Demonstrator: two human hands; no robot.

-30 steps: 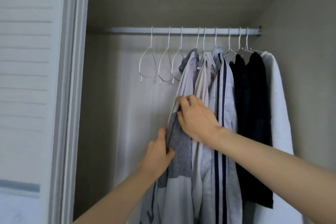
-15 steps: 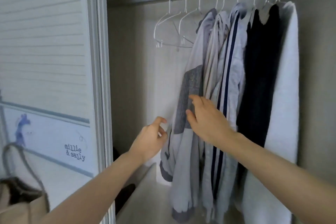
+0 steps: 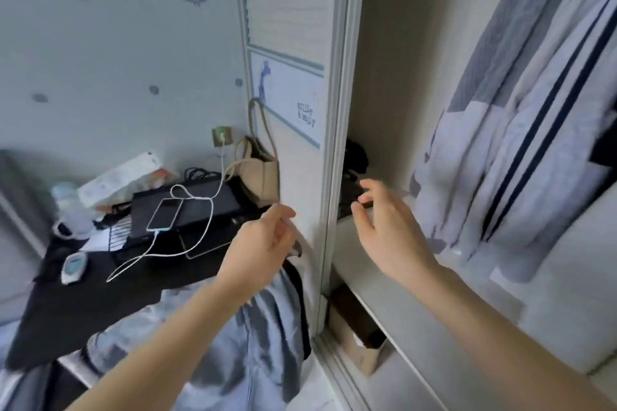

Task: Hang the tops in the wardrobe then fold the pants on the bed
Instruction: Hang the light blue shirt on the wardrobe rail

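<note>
Two bare forearms fill the lower frame, and there's no sleeve on either one, uncovered right down to the bottom edge. The left hand (image 3: 263, 245) shows no ring, no watch, no strap at the wrist. Same story on the right hand (image 3: 389, 233): plain fingers, bare wrist, no glove. Nails look short, though motion blur softens the fingertips. No other part of the person is in shot.

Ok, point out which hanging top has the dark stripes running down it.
The pale striped top, with two navy lines down its length. The grey-panelled top on its left has a grey block and no stripes.
</note>
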